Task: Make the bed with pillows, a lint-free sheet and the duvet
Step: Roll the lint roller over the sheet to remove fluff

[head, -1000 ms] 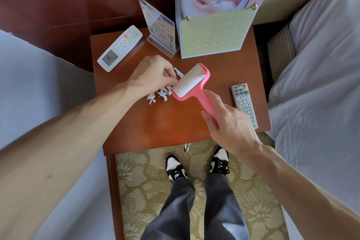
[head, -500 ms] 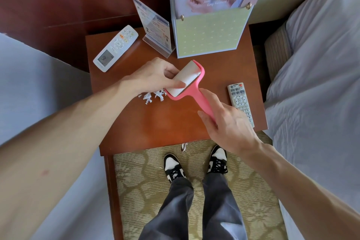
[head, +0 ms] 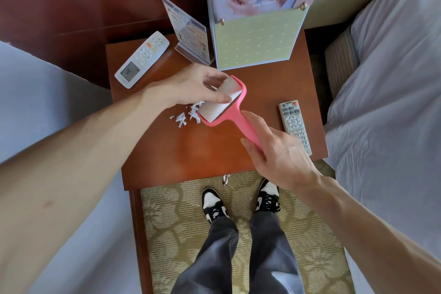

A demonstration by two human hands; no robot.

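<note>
The roller (head: 222,105) sits between the two grips, held just above the middle of the worktop (head: 191,155), its head tilted up and away from the person. The right grip (head: 281,155) is clasped round the lower end of the pink handle, forefinger laid along its top. The left grip (head: 191,88) grasps the head from the left, thumb pressed flat on the white roll and fingers curled over its far end. The roller has a salmon-pink plastic frame that wraps both ends of a fat white roll; the roll's surface looks clean and smooth. Just left of the head, under the left grip, lie small white scraps (head: 188,114) on the wood. A white remote (head: 142,59) lies at the worktop's far left corner, a grey remote (head: 295,126) near its right edge, just beside the right grip. At the back stand a clear sign holder (head: 188,33) and a green calendar (head: 256,43). The bed (head: 393,102), in rumpled pale sheeting, lies to the right, well apart from the roller.
</note>
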